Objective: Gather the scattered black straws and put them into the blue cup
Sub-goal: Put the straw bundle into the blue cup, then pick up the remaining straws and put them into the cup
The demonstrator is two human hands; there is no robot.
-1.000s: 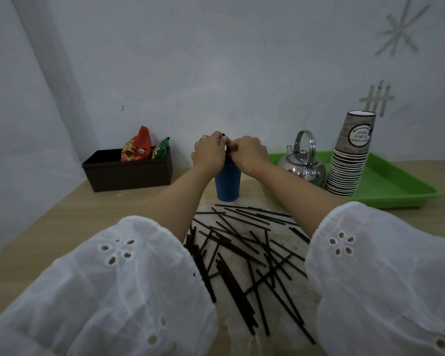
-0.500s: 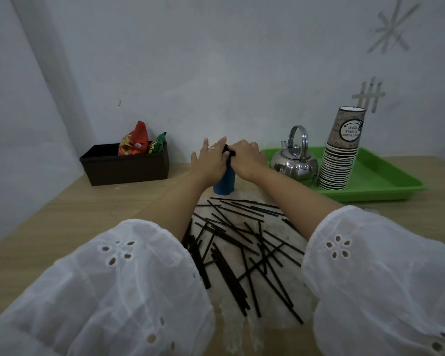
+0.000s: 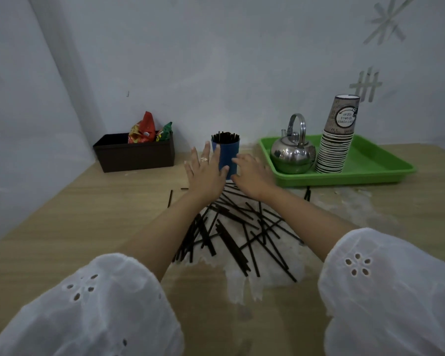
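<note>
Both hands open before blue cup

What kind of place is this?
Probably a small tea or drinks corner: a kettle and a stack of paper cups sit on a green tray, beside a blue cup of straws.

Blue cup upright, holding straws — more black straws scattered nearer.
</note>
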